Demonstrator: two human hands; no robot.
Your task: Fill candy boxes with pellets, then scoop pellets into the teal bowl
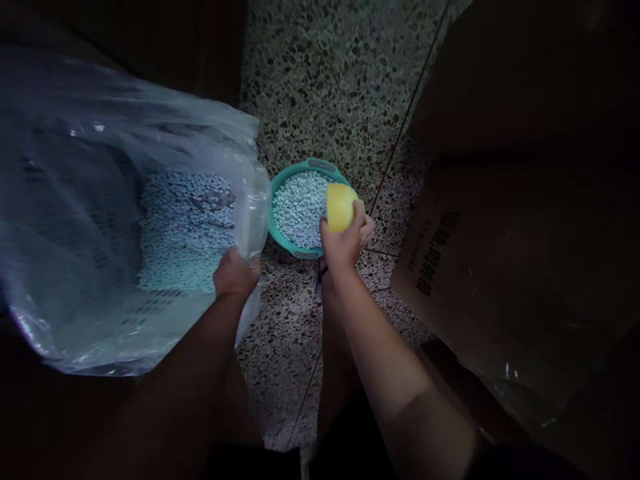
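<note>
My right hand point(346, 235) is closed round a yellow cup point(341, 205), which is tilted at the right side of a teal basin point(276, 230). Small pale pellets point(303, 203) fill much of that basin. At the left, my left hand point(236, 273) grips the near right edge of a clear plastic liner point(253, 227), its fingers partly hidden. The liner covers a white slotted crate point(100, 273), and more pale blue pellets point(183, 230) lie inside it. The cup's inside is turned away from view.
Cardboard boxes point(500, 280) with printed characters stand along the right. Speckled terrazzo floor point(320, 80) runs between them and the crate. My legs point(333, 333) are just below the basin. The upper left is dark.
</note>
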